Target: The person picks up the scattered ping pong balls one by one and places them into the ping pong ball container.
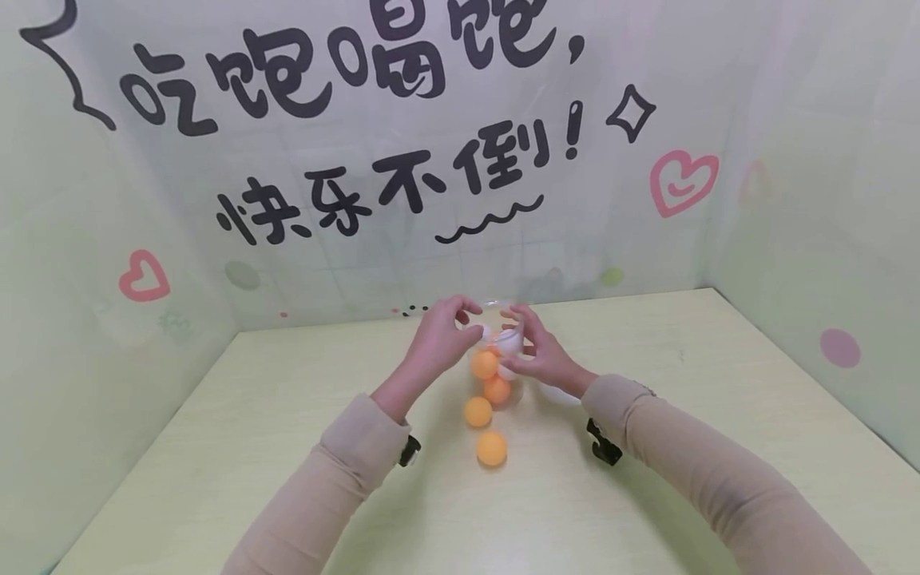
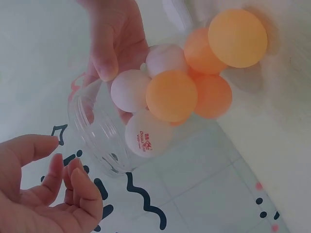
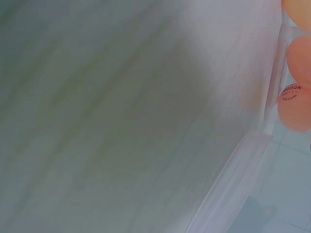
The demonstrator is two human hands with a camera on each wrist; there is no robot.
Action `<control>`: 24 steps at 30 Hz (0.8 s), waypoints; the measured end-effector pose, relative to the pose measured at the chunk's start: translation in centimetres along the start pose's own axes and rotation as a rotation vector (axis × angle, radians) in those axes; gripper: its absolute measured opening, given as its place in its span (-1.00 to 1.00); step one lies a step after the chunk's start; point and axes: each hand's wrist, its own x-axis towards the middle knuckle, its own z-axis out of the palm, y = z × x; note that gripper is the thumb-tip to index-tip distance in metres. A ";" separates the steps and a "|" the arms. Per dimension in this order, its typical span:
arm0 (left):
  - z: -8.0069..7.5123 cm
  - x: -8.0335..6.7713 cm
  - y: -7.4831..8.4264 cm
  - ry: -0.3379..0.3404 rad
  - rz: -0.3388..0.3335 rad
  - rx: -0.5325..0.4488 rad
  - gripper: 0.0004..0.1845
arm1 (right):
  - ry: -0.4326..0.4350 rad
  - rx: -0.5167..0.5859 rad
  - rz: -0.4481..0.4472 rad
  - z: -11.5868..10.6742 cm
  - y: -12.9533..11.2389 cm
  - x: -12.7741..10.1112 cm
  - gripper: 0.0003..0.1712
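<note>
Gripping the clear jar (image 2: 97, 131) of balls (image 2: 171, 95), the right hand (image 1: 539, 351) steadies it while the left hand (image 1: 438, 339) hovers relaxed, holding nothing.

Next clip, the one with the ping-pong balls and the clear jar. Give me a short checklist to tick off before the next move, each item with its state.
1. Jar held: ok. The right hand grips the clear jar at its rim.
2. Left hand free: ok. The left hand hovers by the jar mouth with loosely curled fingers, holding nothing.
3. Balls in the jar: ok. White balls and orange balls show through its wall.
4. Loose balls in reach: ok. Two orange balls on the table lie just in front of the jar.
5. Jar resting flat on the table: cannot tell; the hands hide its base.
6. Room left in the jar: cannot tell.
</note>
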 end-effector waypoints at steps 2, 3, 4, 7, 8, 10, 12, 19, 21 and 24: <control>0.2 -0.3 -0.2 -0.022 -0.013 0.016 -0.74 | -0.001 0.010 0.001 0.0 -0.4 -0.1 -0.14; 0.2 -0.5 -0.4 -0.034 -0.028 0.019 -0.75 | -0.001 0.015 0.003 0.0 -0.8 -0.1 -0.14; 0.3 -0.7 -0.5 -0.044 -0.042 0.023 -0.74 | -0.003 0.016 0.005 0.0 -1.1 -0.1 -0.14; 0.7 -1.1 -1.1 -0.051 -0.080 0.038 -0.70 | -0.006 0.013 0.013 0.1 -2.0 -0.2 -0.14; 0.8 -1.2 -1.3 -0.045 -0.079 0.043 -0.68 | -0.007 0.013 0.015 0.1 -2.1 -0.2 -0.13; 1.0 -1.4 -1.5 -0.027 -0.068 0.051 -0.65 | -0.006 0.000 0.024 0.1 -1.7 -0.1 -0.13; 1.3 -1.6 -1.6 -0.012 -0.055 0.054 -0.63 | -0.004 -0.009 0.022 0.0 -1.1 -0.1 -0.13; 2.4 -1.9 -2.4 0.025 -0.086 0.070 -0.45 | 0.005 -0.001 0.018 -0.1 0.3 0.1 -0.11; 2.7 -1.8 -2.7 0.050 -0.110 0.078 -0.41 | 0.008 -0.006 0.020 -0.1 0.3 0.1 -0.12; 3.2 -1.7 -3.4 0.047 -0.179 0.093 -0.42 | 0.008 -0.008 0.009 -0.1 -0.2 0.0 -0.13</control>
